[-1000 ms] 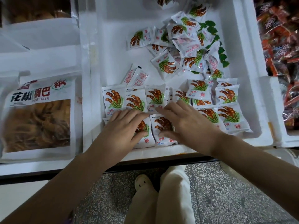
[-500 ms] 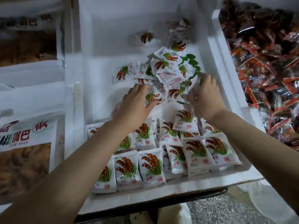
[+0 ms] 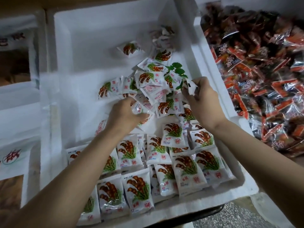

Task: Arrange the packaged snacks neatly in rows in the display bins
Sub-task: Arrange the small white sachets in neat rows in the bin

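**Snack shop, bulk display**

Shown by white foam bins (image 3: pixel 82 71) set edge to edge, stocked with many identical sealed snack packets (image 3: pixel 138 191). Red-wrapped packets (image 3: pixel 263 71) heaped in the right-hand bin, a large printed bag (image 3: pixel 11 162) in the left. Speckled floor (image 3: pixel 238 218) below.

The left forearm (image 3: pixel 79 163) hides part of the rowed packets (image 3: pixel 138 191); far packets (image 3: pixel 162 36) are blurred.

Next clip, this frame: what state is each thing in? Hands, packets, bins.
left hand, grips a packet from the loose pile.
right hand, pinches another packet at the pile's right edge.
loose pile, jumbled, unsorted, mid bin.
rows of packets, flat, face up, overlapping, at the near end.
white bin, open topped, partly filled.
red packets, heaped loosely, right of the white bin.
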Demonstrator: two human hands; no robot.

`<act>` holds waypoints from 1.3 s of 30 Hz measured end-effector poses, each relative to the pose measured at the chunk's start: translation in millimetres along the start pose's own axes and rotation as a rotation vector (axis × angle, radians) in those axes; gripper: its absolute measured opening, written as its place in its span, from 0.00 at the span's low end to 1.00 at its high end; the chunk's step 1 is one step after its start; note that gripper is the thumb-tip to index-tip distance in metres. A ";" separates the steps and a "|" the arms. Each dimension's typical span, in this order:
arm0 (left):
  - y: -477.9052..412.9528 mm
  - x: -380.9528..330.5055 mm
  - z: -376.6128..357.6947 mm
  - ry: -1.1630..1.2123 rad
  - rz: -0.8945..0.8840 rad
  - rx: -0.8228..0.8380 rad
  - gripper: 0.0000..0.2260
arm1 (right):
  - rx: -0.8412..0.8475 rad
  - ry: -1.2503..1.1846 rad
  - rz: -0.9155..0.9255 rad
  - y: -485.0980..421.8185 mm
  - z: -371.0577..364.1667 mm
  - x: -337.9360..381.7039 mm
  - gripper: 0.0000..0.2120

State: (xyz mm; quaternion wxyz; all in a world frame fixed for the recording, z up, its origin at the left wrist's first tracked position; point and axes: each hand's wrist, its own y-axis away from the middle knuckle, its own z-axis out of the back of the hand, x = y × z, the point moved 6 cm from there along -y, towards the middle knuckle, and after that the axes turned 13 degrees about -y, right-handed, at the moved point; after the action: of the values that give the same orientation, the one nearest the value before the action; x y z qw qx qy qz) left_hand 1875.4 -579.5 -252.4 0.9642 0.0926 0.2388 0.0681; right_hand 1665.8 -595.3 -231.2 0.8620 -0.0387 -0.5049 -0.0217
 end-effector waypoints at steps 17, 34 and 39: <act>93.7 -51.3 -7.0 0.599 0.034 0.370 0.05 | 0.194 -0.020 -0.004 84.7 -1.9 18.2 0.19; 117.3 -29.9 -8.1 0.708 0.345 0.472 0.05 | 0.442 0.192 0.425 120.2 -3.2 22.2 0.23; 110.5 -16.4 7.6 0.691 0.204 0.293 0.04 | 0.401 -0.273 -0.097 124.4 9.9 -1.6 0.04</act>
State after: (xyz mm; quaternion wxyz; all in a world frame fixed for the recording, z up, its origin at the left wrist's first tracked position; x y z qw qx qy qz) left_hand 1855.0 -475.8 -215.1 0.7918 0.2240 0.5464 0.1560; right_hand 1666.0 -470.5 -233.3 0.7741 0.1550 -0.6122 0.0431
